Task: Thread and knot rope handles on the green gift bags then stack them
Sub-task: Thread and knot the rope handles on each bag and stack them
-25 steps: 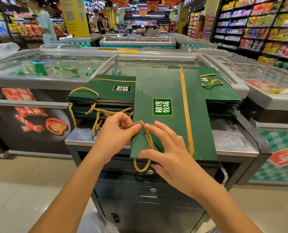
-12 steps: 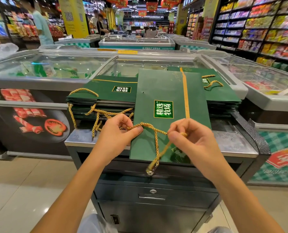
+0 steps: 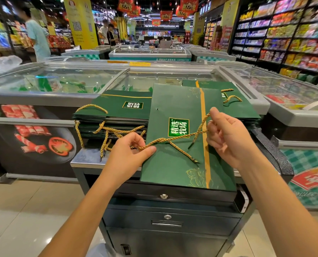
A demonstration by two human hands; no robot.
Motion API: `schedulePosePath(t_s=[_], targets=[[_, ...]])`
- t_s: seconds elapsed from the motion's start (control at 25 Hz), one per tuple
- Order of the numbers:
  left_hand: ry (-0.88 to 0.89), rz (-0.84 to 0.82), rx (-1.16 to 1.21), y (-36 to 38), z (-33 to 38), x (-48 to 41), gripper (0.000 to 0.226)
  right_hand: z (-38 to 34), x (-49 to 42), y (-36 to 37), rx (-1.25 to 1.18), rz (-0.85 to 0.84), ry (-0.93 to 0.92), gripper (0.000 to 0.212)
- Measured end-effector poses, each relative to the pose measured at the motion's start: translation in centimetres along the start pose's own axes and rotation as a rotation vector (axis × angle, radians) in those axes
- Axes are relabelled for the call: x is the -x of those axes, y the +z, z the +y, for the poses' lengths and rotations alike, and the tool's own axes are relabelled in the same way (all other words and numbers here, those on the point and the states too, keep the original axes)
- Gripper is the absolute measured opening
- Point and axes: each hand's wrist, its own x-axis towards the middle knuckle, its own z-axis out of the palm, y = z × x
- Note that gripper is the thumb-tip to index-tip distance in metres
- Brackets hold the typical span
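A flat green gift bag with a gold stripe lies on a dark metal cabinet, its near end over the edge. A gold twisted rope stretches across it. My left hand pinches the rope at the bag's left edge. My right hand pinches the other part above the gold stripe, raised off the bag. Two loose rope ends lie on the bag. A stack of green bags with rope handles sits to the left, another stack behind right.
The cabinet has locked drawers facing me. Glass-topped freezers stand behind and to both sides. A phone sticks out at the cabinet's right edge. People stand far back among shelves.
My right hand has lifted up and to the right, drawing the rope taut across the bag. The rope loop that hung over the near edge now lies on the bag.
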Motion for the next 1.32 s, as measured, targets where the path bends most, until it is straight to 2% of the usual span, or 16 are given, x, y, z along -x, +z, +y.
schedulePosePath(t_s=[0.08,0.16,0.28,0.36,0.44,0.48,0.56,0.68,0.76,0.88,0.96,1.04,1.16,1.24,1.32], targets=[[0.053,0.049,-0.086,0.5,0.1,0.4,0.024,0.0,-0.7,-0.4,0.036,0.039,-0.002,0.029],[0.191,0.166,-0.266,1.3,0.4,1.1,0.023,0.6,-0.9,-0.4,0.076,0.031,0.002,0.028],[0.359,0.283,-0.493,2.3,0.9,1.4,0.036,1.4,-0.9,-0.5,0.119,0.020,0.004,0.025],[0.451,0.170,-0.436,3.0,1.5,1.1,0.041,1.7,-1.0,-0.7,0.131,0.018,-0.002,0.026],[0.497,0.038,-0.351,4.1,2.6,1.0,0.034,1.9,-1.0,-0.6,0.138,0.017,-0.008,0.027],[0.511,0.021,-0.345,4.7,3.0,0.9,0.028,2.0,-1.0,-0.6,0.137,0.012,-0.013,0.027],[0.506,0.025,-0.404,5.7,3.7,0.2,0.023,2.2,-1.0,-0.4,0.133,0.001,-0.024,0.028],[0.441,0.035,-0.534,6.8,3.9,-1.0,0.033,2.2,-0.9,-0.6,0.126,-0.011,-0.034,0.029],[0.429,0.044,-0.581,7.3,3.7,-1.4,0.027,2.2,-0.8,-0.7,0.111,-0.018,-0.035,0.028],[0.451,0.073,-0.471,7.5,2.8,-1.5,0.011,2.4,-0.7,-0.8,0.105,-0.001,-0.032,0.025],[0.437,0.083,-0.335,7.3,2.5,-1.4,0.009,2.4,-0.5,-0.4,0.139,0.033,-0.053,0.020],[0.423,0.097,-0.266,7.1,2.4,-1.2,0.012,2.3,0.0,0.3,0.272,0.067,-0.138,0.016],[0.415,0.137,-0.255,6.9,2.6,-0.7,0.016,2.6,0.8,1.0,0.545,0.001,-0.288,0.030],[0.397,0.121,-0.242,6.7,2.5,-0.4,0.017,2.9,1.0,1.3,0.642,-0.096,-0.316,0.021],[0.413,0.086,-0.228,6.5,2.4,-0.1,0.017,3.0,0.9,1.2,0.669,-0.117,-0.323,0.013]])
